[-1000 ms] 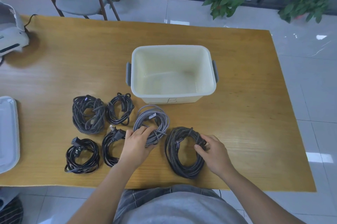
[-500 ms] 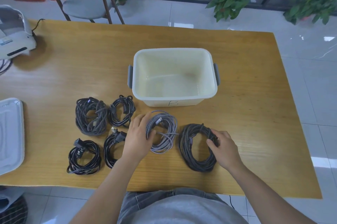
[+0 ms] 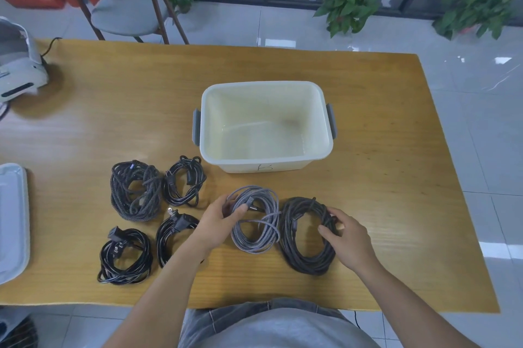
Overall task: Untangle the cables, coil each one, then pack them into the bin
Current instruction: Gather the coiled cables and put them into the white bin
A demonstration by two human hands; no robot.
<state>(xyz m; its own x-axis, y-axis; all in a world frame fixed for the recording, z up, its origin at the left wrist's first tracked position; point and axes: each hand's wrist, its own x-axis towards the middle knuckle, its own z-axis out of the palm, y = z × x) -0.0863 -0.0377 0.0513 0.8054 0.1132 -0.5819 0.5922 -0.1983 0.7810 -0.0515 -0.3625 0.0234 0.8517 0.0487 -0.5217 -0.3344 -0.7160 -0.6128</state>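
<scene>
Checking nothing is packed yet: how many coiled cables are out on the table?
6, none in the bin: two at far left, two at near left, a grey one and a dark one under the hands.

One head-worn camera gave the only view. It looked forward and steeply down from above the near edge of the wooden table (image 3: pixel 368 109), close over the person's lap and forearms. The wide lens bowed the table's edges and took in its whole top, then the tiled floor (image 3: pixel 481 87), a chair (image 3: pixel 127 10) and potted plants (image 3: pixel 348 2) beyond the far side.
</scene>
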